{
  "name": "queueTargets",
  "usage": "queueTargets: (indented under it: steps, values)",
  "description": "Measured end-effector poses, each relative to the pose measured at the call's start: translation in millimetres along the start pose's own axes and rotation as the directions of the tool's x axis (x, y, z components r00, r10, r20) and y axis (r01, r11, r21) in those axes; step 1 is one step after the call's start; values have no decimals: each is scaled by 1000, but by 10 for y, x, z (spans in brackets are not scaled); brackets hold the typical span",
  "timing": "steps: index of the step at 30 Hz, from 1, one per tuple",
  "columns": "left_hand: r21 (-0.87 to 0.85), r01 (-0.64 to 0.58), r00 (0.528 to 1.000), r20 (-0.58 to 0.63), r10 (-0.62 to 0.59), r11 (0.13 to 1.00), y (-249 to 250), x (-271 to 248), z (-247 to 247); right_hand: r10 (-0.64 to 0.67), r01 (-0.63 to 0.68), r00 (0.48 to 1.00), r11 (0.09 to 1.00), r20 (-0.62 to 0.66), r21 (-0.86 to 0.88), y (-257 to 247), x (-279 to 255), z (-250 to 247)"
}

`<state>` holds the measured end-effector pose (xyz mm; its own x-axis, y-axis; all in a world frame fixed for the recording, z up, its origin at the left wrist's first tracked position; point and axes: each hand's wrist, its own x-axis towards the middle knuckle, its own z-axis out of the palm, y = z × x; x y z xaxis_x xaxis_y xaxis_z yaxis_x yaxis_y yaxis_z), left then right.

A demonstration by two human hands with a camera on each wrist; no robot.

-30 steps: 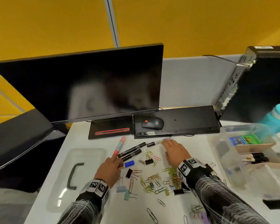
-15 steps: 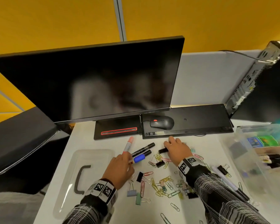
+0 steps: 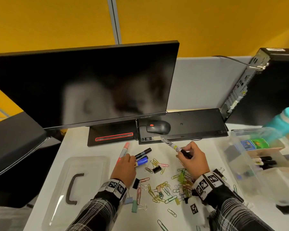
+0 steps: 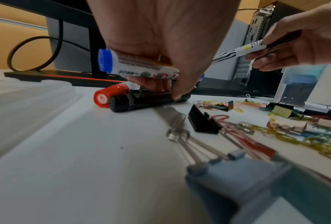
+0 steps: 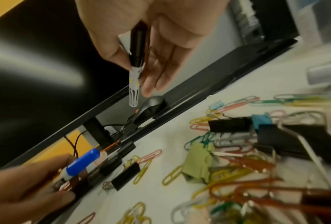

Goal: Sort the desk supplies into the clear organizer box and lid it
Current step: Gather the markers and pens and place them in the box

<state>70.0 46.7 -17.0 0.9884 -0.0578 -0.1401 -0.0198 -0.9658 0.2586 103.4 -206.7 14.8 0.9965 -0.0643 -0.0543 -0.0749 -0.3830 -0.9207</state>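
Observation:
My right hand (image 3: pixel 189 157) pinches a black-and-white marker (image 3: pixel 174 146) lifted off the desk, its white end pointing toward the keyboard; the same marker (image 5: pixel 136 63) hangs from its fingers in the right wrist view. My left hand (image 3: pixel 126 165) holds a blue-capped marker (image 3: pixel 141 162) against its palm, seen as the blue-capped marker (image 4: pixel 135 65) in the left wrist view. Its fingertips touch a black marker (image 4: pixel 147 100) on the desk, beside a red-capped marker (image 4: pixel 110 95). The clear organizer box (image 3: pixel 264 164) stands at the right with markers inside. Its clear lid (image 3: pixel 73 189) lies at the left.
Coloured paper clips (image 3: pixel 163 189) and binder clips (image 3: pixel 157 169) are scattered between my hands and toward me. A monitor (image 3: pixel 83 87), a keyboard (image 3: pixel 183 124) with a mouse (image 3: pixel 158 126) on it, a computer case (image 3: pixel 265 87) and a teal bottle (image 3: pixel 285 120) stand behind.
My right hand has lifted the black-and-white marker off the desk. My left hand has taken the blue-capped marker into its palm and reached onto the black markers.

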Motion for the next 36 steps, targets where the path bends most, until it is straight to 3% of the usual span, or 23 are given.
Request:
queueTargets:
  steps: [4,6,8,12,14,16,18,21,25,32,36]
  values:
    - [76,-20,997,69,15,997,-59,-19,21,75,-74,996,997,53,-12,118,14,-31]
    - [93,-31,997,76,24,995,-92,-46,14,83,-69,983,993,161,-92,148,21,-7]
    - [77,-35,997,67,30,996,-130,-101,-2,83,-28,949,983,304,-182,149,37,39]
    - [81,-55,998,9,54,995,-255,-268,-137,28,-23,900,1000,435,-15,-34,140,161]
    - [91,-28,999,-25,31,995,-375,-340,-217,-20,80,852,993,524,-92,-135,221,301]
    - [82,17,998,-54,-12,997,-490,-392,-311,25,224,804,913,595,-341,-203,296,512]
    - [64,66,995,-81,-61,996,-565,-421,-376,38,401,771,747,636,-530,-273,378,738]
    - [48,109,991,-87,-105,993,-597,-481,-460,42,586,705,530,708,-614,-354,476,1034]
    - [47,114,989,-95,-109,992,-627,-569,-470,181,536,686,529,705,-658,-280,479,1172]
    - [34,112,991,-84,-109,993,-517,-585,-461,143,606,701,397,699,-689,-206,542,988]
    - [39,63,994,-90,-59,997,-292,-495,-458,32,613,723,433,690,-661,-323,528,624]
